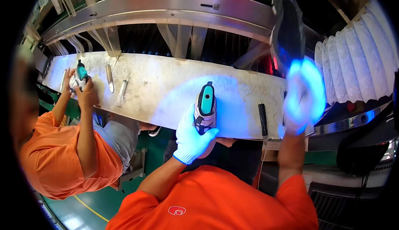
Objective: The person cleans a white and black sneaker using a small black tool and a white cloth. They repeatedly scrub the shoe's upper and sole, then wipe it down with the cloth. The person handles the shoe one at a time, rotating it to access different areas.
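Scuffed white bench (153, 80) runs under a metal beam (145, 6) at twelve o'clock, with clear plastic strips (183, 39) hanging beneath it and blue light pooled on the near side. Just below the dial's centre stands a pale shoe (205, 121), its opening facing up and filled by a teal insert (205, 106) with a round hole. A gloved left hand (192, 140) wraps its near end, thumb on the right flank and fingers along the left. Toward three o'clock the gloved right hand (302, 99) is raised, blurred and bleached by glare; I cannot tell whether its fingers are spread or closed, nor whether it grips the dark shoe (289, 30) just above it at half past one. The step in hand looks like steadying the pale shoe with the left while the right is busy off to the side; the next move seems to call for a firm left grip. A black-handled tool (262, 118), between three and four o'clock, could get in the way of the right arm, and a white hose (357, 55) crowds that side past two. Toward nine, a blade-like tool (109, 78) lies beside a co-worker (75, 147) handling another shoe (77, 81).
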{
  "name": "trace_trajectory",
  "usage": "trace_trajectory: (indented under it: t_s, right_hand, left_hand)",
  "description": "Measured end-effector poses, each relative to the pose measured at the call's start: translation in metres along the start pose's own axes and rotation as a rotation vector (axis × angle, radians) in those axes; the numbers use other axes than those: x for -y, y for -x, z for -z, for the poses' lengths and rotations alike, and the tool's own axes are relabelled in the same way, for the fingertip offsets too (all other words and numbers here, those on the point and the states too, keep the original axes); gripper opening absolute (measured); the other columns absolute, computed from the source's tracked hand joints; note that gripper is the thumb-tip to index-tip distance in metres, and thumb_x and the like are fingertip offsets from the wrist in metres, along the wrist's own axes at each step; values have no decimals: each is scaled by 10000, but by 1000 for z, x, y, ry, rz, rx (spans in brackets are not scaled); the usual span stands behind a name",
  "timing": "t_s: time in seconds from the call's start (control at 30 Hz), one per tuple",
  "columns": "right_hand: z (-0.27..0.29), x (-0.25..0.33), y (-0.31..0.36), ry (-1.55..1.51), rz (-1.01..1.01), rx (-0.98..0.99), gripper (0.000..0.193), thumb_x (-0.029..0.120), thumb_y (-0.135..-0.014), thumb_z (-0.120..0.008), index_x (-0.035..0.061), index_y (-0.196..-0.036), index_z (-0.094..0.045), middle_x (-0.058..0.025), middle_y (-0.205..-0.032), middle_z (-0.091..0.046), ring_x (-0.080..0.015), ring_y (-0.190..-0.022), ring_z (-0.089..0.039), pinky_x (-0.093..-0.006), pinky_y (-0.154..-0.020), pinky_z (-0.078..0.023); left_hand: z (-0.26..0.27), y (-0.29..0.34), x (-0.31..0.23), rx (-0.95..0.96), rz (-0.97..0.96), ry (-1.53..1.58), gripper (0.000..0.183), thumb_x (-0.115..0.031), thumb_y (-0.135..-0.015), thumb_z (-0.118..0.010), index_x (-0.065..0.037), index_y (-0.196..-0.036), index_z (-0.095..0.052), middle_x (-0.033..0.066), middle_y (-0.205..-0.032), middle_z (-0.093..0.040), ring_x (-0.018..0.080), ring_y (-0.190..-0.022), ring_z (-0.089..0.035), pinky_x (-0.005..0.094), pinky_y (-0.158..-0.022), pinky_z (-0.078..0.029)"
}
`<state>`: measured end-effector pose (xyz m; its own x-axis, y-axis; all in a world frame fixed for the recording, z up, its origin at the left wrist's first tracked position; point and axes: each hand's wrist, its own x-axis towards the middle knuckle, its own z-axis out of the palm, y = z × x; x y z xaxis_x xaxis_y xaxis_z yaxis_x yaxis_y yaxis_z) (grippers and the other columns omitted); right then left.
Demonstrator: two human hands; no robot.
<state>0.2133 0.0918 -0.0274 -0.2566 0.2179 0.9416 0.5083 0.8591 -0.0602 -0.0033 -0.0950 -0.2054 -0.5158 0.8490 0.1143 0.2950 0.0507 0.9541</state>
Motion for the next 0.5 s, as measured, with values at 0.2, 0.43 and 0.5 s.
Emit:
trace_trajectory:
  t_s: [0.2, 0.43, 0.5]
  right_hand:
    - [45, 97, 161, -254, -65, 467, 370, 3, -867, -895, 49, -1205, -750, -150, -1129, -778, -402, -968, -747, -565, -993, -614]
    - [45, 111, 227, -281, -384, 419, 804, 302, -854, -993, -18, -1488, -616, -250, -1444, -707, -489, -1336, -686, -571, -1138, -555]
    - [44, 105, 230, -234, -433, 498, 786, 295, -863, -982, -15, -1490, -623, -253, -1477, -696, -489, -1366, -672, -576, -1158, -545]
  left_hand:
    - [-1, 2, 1, 48, 64, 107, 1009, -191, -776, -989, 22, -1638, -509, 235, -1384, -753, 359, -1237, -778, 442, -1046, -618]
    - [49, 43, 36, 107, -442, -101, 960, -419, -880, -927, 112, -1581, -539, 354, -1611, -564, 494, -1418, -638, 508, -1198, -503]
    - [59, 47, 28, 274, -631, -256, 884, -416, -803, -977, 68, -1464, -647, 376, -1568, -580, 546, -1348, -663, 548, -1157, -533]
